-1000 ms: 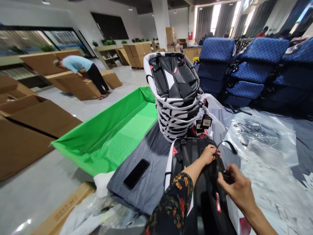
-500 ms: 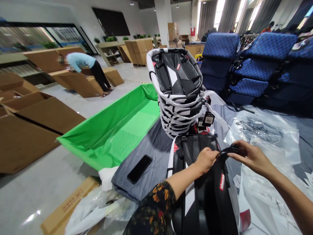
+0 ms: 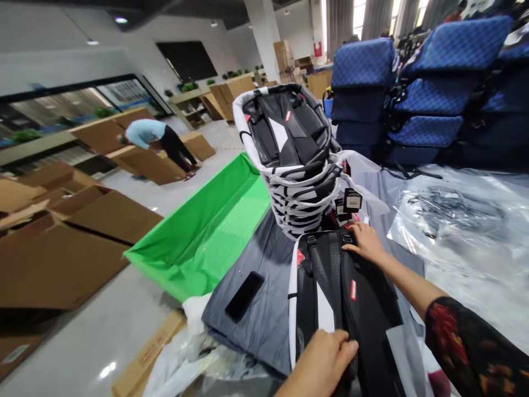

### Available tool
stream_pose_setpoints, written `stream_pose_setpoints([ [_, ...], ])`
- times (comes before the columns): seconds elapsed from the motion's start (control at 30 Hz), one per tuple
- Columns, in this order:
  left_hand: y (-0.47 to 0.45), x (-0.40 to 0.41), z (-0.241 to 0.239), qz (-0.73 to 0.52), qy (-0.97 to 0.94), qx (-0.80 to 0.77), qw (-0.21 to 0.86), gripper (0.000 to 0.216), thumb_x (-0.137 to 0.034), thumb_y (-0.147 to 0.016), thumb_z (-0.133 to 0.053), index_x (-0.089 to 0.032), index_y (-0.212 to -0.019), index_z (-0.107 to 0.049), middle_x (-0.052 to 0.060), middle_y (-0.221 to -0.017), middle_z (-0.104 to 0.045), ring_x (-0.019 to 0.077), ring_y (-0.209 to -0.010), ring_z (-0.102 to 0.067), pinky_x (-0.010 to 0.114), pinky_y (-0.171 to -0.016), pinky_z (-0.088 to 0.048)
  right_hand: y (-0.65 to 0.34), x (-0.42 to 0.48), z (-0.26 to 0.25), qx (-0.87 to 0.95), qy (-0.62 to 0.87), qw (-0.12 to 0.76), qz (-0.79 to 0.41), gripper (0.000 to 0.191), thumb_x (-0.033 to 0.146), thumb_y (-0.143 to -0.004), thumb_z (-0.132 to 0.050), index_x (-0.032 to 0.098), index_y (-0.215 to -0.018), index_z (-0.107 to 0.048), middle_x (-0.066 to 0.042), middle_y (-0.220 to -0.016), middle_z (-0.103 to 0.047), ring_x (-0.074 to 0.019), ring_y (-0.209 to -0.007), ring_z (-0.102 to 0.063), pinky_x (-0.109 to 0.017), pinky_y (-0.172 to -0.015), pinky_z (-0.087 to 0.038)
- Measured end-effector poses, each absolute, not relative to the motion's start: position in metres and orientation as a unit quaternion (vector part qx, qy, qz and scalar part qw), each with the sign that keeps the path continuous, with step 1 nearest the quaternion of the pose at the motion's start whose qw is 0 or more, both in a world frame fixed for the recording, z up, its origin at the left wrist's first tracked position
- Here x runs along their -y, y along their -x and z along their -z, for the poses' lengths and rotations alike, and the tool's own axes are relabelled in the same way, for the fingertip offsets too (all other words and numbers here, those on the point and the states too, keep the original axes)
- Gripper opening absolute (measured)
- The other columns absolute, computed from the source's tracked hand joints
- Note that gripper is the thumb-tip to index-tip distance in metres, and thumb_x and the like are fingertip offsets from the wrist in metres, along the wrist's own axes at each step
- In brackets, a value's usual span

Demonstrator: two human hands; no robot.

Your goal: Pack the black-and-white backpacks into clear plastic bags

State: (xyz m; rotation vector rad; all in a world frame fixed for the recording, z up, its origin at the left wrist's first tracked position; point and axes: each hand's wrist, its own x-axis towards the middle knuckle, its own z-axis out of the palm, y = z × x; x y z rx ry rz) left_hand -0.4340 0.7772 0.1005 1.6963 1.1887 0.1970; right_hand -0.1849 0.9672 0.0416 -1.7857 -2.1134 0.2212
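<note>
Fingers of the left hand [image 3: 324,361] curl at a strap [image 3: 348,311], grip unclear; right hand [image 3: 367,243] rests at the backpack's [image 3: 374,309] top edge, pinch or not, can't tell from here. Bag lies back-up on grey cloth [image 3: 270,275], long axis running away from the body, top toward the stacked bags [image 3: 285,132]. Straps look laid down; anything left, can't tell.

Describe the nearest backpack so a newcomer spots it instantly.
Find the tall stack of black-and-white backpacks beside the green bin. Just in front of it, nearer the camera, lies one backpack. Unlike the stacked ones, it has the right hand at its top and the left hand lower down.
</note>
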Motion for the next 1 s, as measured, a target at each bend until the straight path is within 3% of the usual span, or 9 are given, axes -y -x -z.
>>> stream_pose_setpoints([
  [0.03,0.44,-0.797,-0.107,-0.1,-0.71,-0.513,0.472,0.044,-0.054,-0.098,-0.042,-0.023,-0.091,-0.074,0.006,-0.076,-0.07,0.0251,-0.074,-0.068,0.033,-0.073,-0.048,0.182,-0.963,-0.034,0.729,0.653,0.193,-0.067,0.075,0.065,-0.077,-0.076,0.015,-0.129,-0.056,-0.022,-0.132,-0.056,-0.0389,-0.122,-0.052,-0.051,-0.101,-0.043],
  [0.1,0.45,-0.848,-0.108,-0.192,-0.709,-0.56,0.383,0.04,-0.053,-0.097,-0.047,-0.022,-0.108,-0.071,0.008,-0.092,-0.074,0.0261,-0.086,-0.069,0.034,-0.081,-0.049,0.178,-0.956,-0.019,0.683,0.695,0.222,-0.049,0.094,0.075,-0.076,-0.069,0.008,-0.139,-0.045,-0.027,-0.131,-0.055,-0.043,-0.121,-0.053,-0.055,-0.097,-0.045],
  [0.17,0.456,-0.905,-0.09,-0.264,-0.707,-0.597,0.272,0.058,-0.054,-0.089,-0.062,-0.016,-0.133,-0.058,0.017,-0.131,-0.065,0.0333,-0.119,-0.062,0.042,-0.102,-0.045,0.178,-0.952,-0.005,0.656,0.712,0.248,-0.043,0.096,0.078,-0.078,-0.062,0.007,-0.14,-0.043,-0.028,-0.129,-0.056,-0.0438,-0.12,-0.054,-0.057,-0.096,-0.046],
  [0.23,0.454,-0.956,-0.062,-0.253,-0.707,-0.62,0.227,0.078,-0.055,-0.08,-0.073,-0.009,-0.139,-0.051,0.026,-0.146,-0.051,0.0422,-0.139,-0.045,0.051,-0.112,-0.036,0.18,-0.952,0.004,0.666,0.698,0.258,-0.044,0.086,0.075,-0.082,-0.059,0.012,-0.139,-0.046,-0.025,-0.133,-0.056,-0.0416,-0.125,-0.053,-0.057,-0.101,-0.044],
  [0.3,0.447,-0.991,-0.036,-0.24,-0.725,-0.605,0.223,0.078,-0.051,-0.073,-0.081,-0.011,-0.134,-0.054,0.026,-0.144,-0.053,0.0443,-0.141,-0.042,0.055,-0.114,-0.035,0.181,-0.959,0.006,0.699,0.668,0.251,-0.049,0.075,0.068,-0.083,-0.062,0.016,-0.136,-0.051,-0.021,-0.136,-0.058,-0.0377,-0.128,-0.053,-0.055,-0.106,-0.043],
  [0.4,0.437,-1.007,-0.015,-0.259,-0.754,-0.567,0.209,0.068,-0.039,-0.068,-0.089,-0.02,-0.126,-0.059,0.016,-0.136,-0.06,0.0394,-0.138,-0.046,0.056,-0.117,-0.031,0.179,-0.975,-0.003,0.744,0.621,0.238,-0.064,0.067,0.061,-0.079,-0.07,0.018,-0.129,-0.058,-0.016,-0.125,-0.066,-0.0331,-0.118,-0.062,-0.048,-0.101,-0.049],
  [0.53,0.438,-0.991,-0.014,-0.291,-0.78,-0.528,0.167,0.058,-0.028,-0.07,-0.089,-0.021,-0.121,-0.061,0.01,-0.126,-0.063,0.0306,-0.124,-0.057,0.049,-0.111,-0.043,0.172,-0.98,-0.015,0.783,0.569,0.242,-0.068,0.055,0.056,-0.078,-0.074,0.019,-0.118,-0.063,-0.012,-0.114,-0.07,-0.0301,-0.107,-0.067,-0.044,-0.091,-0.056],
  [0.8,0.45,-0.937,0.015,-0.319,-0.796,-0.51,0.069,0.028,-0.013,-0.095,-0.058,-0.019,-0.122,-0.061,0.012,-0.116,-0.065,0.0275,-0.114,-0.062,0.049,-0.102,-0.052,0.177,-0.926,0.016,0.802,0.511,0.307,0.015,0.03,0.039,-0.098,-0.054,0.019,-0.118,-0.063,-0.014,-0.114,-0.07,-0.0278,-0.112,-0.066,-0.046,-0.101,-0.054],
  [1.0,0.464,-0.931,0.049,-0.224,-0.843,-0.484,0.07,0.017,-0.013,-0.098,-0.053,-0.018,-0.106,-0.068,0.01,-0.1,-0.07,0.0227,-0.094,-0.066,0.039,-0.085,-0.058,0.177,-0.899,0.06,0.816,0.495,0.293,0.052,0.031,0.034,-0.101,-0.052,0.018,-0.124,-0.064,-0.013,-0.12,-0.071,-0.027,-0.116,-0.065,-0.045,-0.102,-0.054],
])
